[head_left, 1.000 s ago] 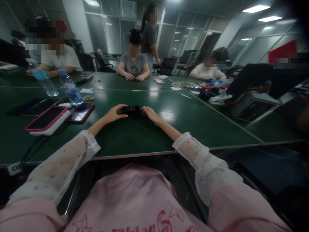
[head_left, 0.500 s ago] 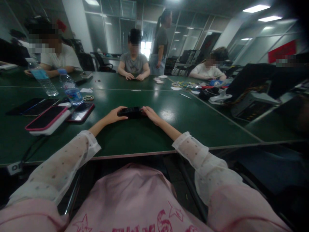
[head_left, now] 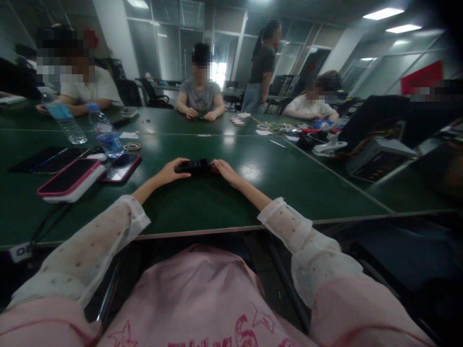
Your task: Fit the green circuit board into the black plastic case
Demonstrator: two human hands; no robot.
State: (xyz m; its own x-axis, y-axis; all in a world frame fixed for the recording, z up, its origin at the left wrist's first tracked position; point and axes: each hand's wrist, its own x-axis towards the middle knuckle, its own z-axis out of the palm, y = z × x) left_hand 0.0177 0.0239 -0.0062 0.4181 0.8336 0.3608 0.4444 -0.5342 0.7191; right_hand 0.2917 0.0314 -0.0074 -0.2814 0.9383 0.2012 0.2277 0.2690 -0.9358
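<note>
A small black handheld device (head_left: 195, 166), blocky, with what looks like a little screen and marks on its top face, is held level at the middle of the green table's near half. My left hand (head_left: 172, 172) grips its left end, thumb at the front and fingers behind. At its right end, the fingers of my right hand (head_left: 224, 171) are closed on the corner. Which kind of device it is cannot be made out. Whether it rests on the table or is just above it is unclear.
To the left lie a pink-cased phone (head_left: 70, 177) on a white block, another phone (head_left: 121, 167), a tape roll (head_left: 132, 146) and two water bottles (head_left: 105, 132). A grey metal box (head_left: 379, 156) and a white stand (head_left: 330, 143) are at right. Several people sit around the green table (head_left: 307, 188).
The device's top face has tipped slightly more into view; both my hands keep their hold almost unmoved. In the background, a standing person has moved to the right.
</note>
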